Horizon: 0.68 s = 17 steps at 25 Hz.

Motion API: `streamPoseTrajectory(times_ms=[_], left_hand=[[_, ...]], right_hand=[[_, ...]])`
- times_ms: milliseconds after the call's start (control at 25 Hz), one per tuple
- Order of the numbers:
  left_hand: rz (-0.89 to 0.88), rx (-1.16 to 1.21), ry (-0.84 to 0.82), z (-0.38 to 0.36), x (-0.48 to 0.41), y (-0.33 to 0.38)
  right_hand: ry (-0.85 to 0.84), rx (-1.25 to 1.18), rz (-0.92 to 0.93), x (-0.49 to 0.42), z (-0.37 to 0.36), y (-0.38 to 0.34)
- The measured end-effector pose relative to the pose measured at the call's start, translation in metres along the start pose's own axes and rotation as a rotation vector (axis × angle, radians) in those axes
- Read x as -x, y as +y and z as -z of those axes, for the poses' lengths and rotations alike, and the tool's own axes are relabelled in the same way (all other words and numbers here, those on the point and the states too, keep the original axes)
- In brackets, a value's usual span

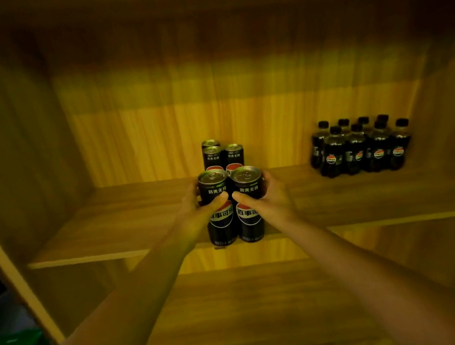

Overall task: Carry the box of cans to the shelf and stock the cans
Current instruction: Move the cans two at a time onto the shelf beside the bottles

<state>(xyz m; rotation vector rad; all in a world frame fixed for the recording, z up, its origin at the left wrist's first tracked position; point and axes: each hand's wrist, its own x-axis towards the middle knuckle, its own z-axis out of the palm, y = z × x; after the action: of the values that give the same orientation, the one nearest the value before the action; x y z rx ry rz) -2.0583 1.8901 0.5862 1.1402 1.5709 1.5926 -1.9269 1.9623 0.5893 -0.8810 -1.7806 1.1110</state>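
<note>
Left hand grips one can; right hand another; three cans behind (nine bottles aside).

The single head-worn camera looked forward and slightly down into a wooden shelf from close range, its wide angle bowing the side panels; both forearms ran up from the bottom edge to the frame's centre, and no second view shared the scene

Two upright black aluminium cola cans stand side by side at the wooden shelf front edge, three more black cans upright behind them.
</note>
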Motion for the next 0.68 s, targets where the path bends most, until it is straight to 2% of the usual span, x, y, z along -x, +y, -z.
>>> streamPoseTrajectory(times_ms=[320,680], left_hand=[[0.036,0.004,-0.015,-0.004,-0.091,-0.033],[0.04,0.029,-0.054,0.001,-0.134,-0.059]], right_hand=[[0.028,-0.022,-0.049,-0.088,-0.021,0.035],[0.036,0.004,-0.025,-0.123,-0.035,0.064]])
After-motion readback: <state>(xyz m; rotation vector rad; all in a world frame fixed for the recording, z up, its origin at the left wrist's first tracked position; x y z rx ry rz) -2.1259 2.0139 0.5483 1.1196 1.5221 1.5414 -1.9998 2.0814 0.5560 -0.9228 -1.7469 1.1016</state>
